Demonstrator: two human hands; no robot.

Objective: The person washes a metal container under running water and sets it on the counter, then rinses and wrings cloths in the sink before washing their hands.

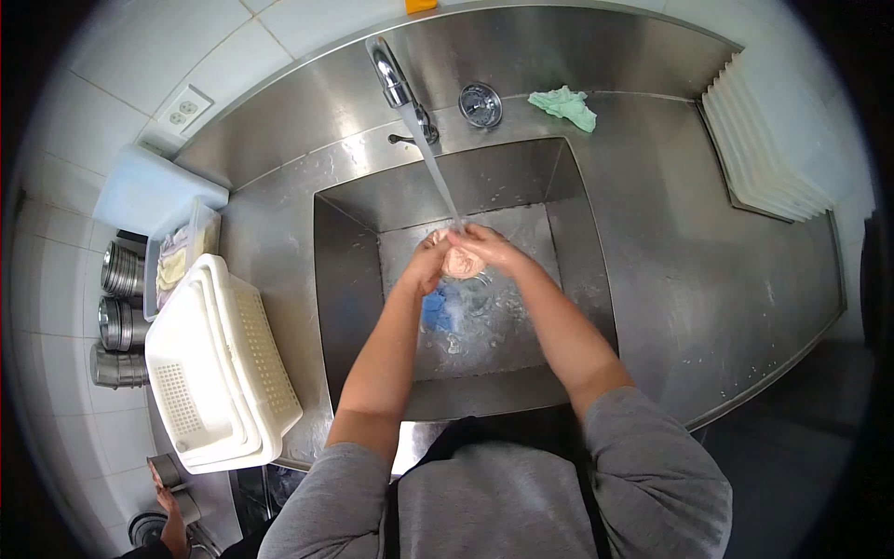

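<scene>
Over the steel sink (345, 279), my left hand (427, 264) and my right hand (487, 246) come together around a crumpled peach-coloured cloth (463, 265). Both hands grip it, with the fingers partly hidden in its folds. A stream of water from the chrome faucet (396, 88) falls onto the cloth and my hands. Below them, a blue cloth (436, 311) lies on the wet, sudsy sink floor, nearer my left forearm.
Stacked white plastic baskets (219, 373) stand left of the sink, beside a clear bin (200, 233) of cloths. Behind the sink are a drain strainer (480, 104) and a green cloth (563, 107). White trays (764, 140) stand at right. Another person's hand (168, 494) shows lower left.
</scene>
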